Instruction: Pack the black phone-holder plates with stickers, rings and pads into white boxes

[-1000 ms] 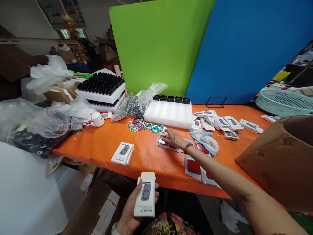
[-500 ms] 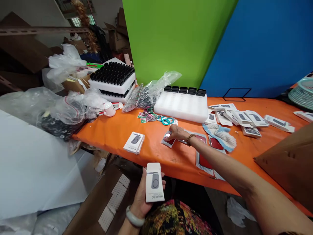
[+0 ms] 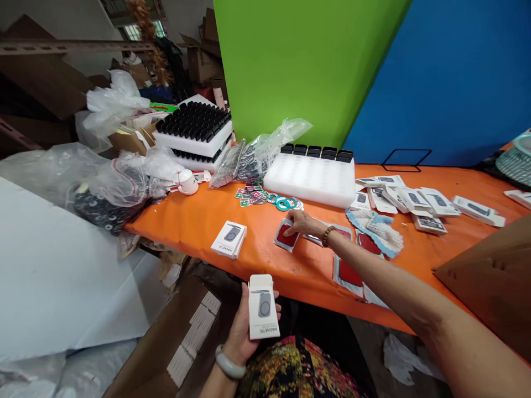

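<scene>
My left hand is wrapped round a small white box printed with a grey device and the word MAGNETIC. It is held in front of the table edge, and its top flap stands up. My right hand reaches across the table and pinches a red square pad in a clear-edged packet, thumb on its face. Under and beside my right forearm lie more red pads in packets. Left of the pinched packet is a short stack of white boxes.
A white foam tray with a row of black pieces stands behind my right hand. Teal rings and printed cards lie by it. Rightward are a knitted glove, several white boxes and a cardboard carton. Plastic bags crowd the left.
The view has swung right and slightly down. My right hand has closed on the packet, which has turned so its red face shows more clearly. My left hand keeps holding the box.
</scene>
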The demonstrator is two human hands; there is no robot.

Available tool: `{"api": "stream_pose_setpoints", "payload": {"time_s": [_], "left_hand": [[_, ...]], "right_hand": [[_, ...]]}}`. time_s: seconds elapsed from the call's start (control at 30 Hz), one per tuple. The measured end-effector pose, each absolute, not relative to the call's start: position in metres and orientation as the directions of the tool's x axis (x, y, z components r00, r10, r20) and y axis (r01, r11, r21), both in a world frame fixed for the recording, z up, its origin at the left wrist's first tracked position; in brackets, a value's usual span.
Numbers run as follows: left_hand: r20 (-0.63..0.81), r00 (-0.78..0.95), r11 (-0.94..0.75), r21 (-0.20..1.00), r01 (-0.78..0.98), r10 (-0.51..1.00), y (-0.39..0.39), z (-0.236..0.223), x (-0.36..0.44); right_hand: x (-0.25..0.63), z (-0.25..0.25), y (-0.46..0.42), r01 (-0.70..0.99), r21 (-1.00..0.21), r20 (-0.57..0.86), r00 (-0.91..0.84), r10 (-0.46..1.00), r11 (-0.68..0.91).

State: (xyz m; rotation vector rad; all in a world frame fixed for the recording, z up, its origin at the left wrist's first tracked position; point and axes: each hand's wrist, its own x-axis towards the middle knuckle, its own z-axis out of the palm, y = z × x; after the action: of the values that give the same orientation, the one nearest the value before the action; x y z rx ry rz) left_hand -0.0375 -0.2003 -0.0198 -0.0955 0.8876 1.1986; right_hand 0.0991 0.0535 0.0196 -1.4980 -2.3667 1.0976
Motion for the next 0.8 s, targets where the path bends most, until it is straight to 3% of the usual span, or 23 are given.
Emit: {"api": "stream_pose_setpoints", "payload": {"time_s": [0.17,0.27,0.43,0.6,0.7,0.8], "left_hand": [[-0.643,0.076,0.403,0.38,-0.832,0.762,-0.2,-0.017,-0.037],[-0.648,0.076,0.414,0.386,-0.824,0.758,-0.201,-0.015,-0.037],[-0.626,0.175,0.519,0.422,-0.743,0.76,-0.201,-0.014,-0.029],[-0.539,0.407,0.647,0.39,-0.655,0.737,-0.198,-0.015,-0.009],[-0.472,0.509,0.689,0.392,-0.61,0.72,-0.199,-0.017,0.002],[-0.375,0.525,0.645,0.472,-0.601,0.764,-0.204,-0.023,0.009]], "right_hand": [[0.111,0.026,0.012,0.664,-0.691,-0.118,-0.495,0.861,0.287],[0.131,0.028,-0.016,0.535,-0.8,-0.041,-0.502,0.864,0.273],[0.169,0.035,-0.048,0.258,-0.966,-0.117,-0.513,0.85,0.023],[0.175,0.044,-0.074,0.078,-0.991,-0.134,-0.505,0.853,-0.11],[0.17,0.045,-0.091,0.032,-0.995,-0.101,-0.488,0.867,-0.098],[0.172,0.043,-0.105,0.084,-0.996,-0.069,-0.516,0.854,-0.03]]}}
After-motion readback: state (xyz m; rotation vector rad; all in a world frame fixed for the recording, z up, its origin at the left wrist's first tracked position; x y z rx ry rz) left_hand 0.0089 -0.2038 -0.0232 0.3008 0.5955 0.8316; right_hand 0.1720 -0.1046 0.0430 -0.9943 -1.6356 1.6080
